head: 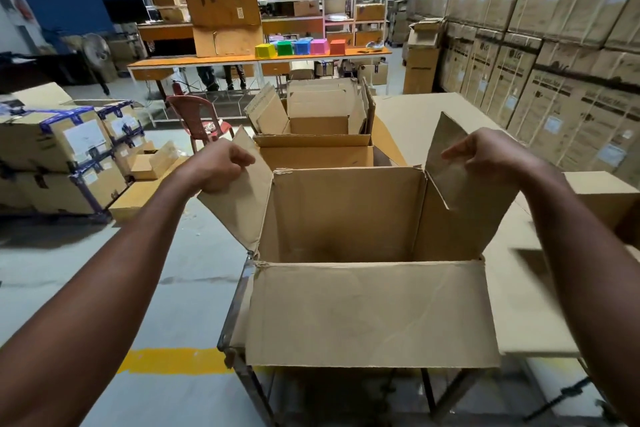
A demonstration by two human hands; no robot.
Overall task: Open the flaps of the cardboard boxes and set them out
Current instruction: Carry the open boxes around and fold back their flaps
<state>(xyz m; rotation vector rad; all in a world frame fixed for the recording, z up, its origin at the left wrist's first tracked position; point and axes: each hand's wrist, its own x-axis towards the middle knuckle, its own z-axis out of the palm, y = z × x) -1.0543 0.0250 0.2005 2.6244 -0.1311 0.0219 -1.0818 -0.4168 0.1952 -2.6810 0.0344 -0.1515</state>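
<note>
An open, empty cardboard box stands in front of me on a metal-framed table. Its near flap hangs out toward me. My left hand pinches the top edge of the left side flap, which leans outward. My right hand grips the right side flap, which stands nearly upright. Behind this box sit two more cardboard boxes with their flaps open.
A flat cardboard sheet covers the table on the right. Taped boxes are stacked on the left, beside a red plastic chair. Tall stacks of cartons line the right wall. An orange workbench with coloured bins stands behind.
</note>
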